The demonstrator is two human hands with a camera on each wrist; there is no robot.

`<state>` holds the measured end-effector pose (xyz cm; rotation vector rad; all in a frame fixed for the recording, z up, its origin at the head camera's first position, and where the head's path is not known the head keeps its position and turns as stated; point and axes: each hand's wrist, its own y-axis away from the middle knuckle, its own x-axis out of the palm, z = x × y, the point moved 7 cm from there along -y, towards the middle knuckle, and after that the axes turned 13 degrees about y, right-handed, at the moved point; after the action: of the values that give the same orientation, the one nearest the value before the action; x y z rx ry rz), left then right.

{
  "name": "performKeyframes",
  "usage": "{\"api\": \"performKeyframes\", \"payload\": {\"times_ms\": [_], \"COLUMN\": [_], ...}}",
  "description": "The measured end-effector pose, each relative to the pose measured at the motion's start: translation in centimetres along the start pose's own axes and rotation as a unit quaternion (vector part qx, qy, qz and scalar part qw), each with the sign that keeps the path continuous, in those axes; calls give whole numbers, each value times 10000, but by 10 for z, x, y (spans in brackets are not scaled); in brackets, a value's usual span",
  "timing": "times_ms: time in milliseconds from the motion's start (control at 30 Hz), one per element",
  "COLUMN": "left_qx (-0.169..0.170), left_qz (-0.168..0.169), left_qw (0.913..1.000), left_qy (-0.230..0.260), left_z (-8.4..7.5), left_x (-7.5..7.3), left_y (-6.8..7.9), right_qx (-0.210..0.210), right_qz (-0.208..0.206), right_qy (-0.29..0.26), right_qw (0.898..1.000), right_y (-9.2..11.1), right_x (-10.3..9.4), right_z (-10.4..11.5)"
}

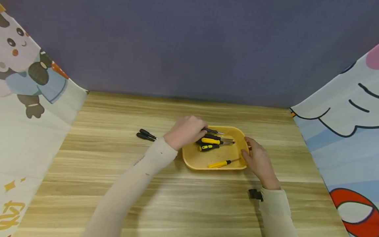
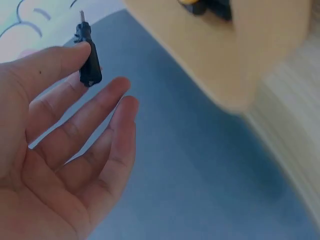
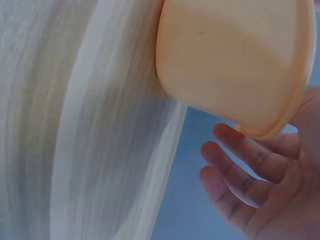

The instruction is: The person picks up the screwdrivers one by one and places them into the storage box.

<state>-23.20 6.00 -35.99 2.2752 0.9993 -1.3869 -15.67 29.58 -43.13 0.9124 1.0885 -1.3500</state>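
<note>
My left hand [image 1: 188, 130] pinches a small black screwdriver [image 2: 91, 65] between thumb and forefinger, its tip pointing away; the other fingers are loosely spread. It holds the screwdriver over the back left part of a yellow plastic basket [image 1: 190, 161]. Several black and yellow screwdrivers [image 1: 209, 147] lie bunched inside, partly hidden by that hand. Apart from them, a yellow-handled screwdriver [image 1: 218, 164] lies along the basket's front side. At the right end, my right hand [image 1: 260, 163] grips the basket's rim, thumb on top and fingers outside and below.
Left of the basket, black-handled screwdrivers [image 1: 147, 134] lie on the wooden table [image 1: 189, 204], partly covered by the left sleeve. A dark blue-grey panel [image 1: 189, 49] rises behind the table. Printed cloths hang at both sides. A black strap end [image 1: 254, 194] sticks out at the right wrist.
</note>
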Motion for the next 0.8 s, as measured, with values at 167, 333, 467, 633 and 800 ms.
{"api": "performKeyframes", "payload": {"times_ms": [167, 333, 467, 633, 800], "left_qx": [-236, -280, -334, -544, -708], "left_qz": [276, 549, 721, 954, 1080], "left_qw": [9992, 9978, 9968, 9937, 9907], "left_qy": [163, 260, 122, -214, -435], "left_z": [-4, -5, -6, -6, -6], "left_x": [20, 42, 54, 65, 72], "left_y": [-22, -39, -48, -53, -52], "right_qx": [-11, -79, -212, -178, -111], "right_qz": [-50, -154, -249, -191, -107], "right_qy": [16, 8, 33, -24, -27], "right_qw": [10000, 9998, 9995, 9997, 9999], "right_y": [0, 0, -1, -1, -1], "right_x": [0, -1, -2, -1, 0], "right_z": [1, 2, 3, 2, 0]}}
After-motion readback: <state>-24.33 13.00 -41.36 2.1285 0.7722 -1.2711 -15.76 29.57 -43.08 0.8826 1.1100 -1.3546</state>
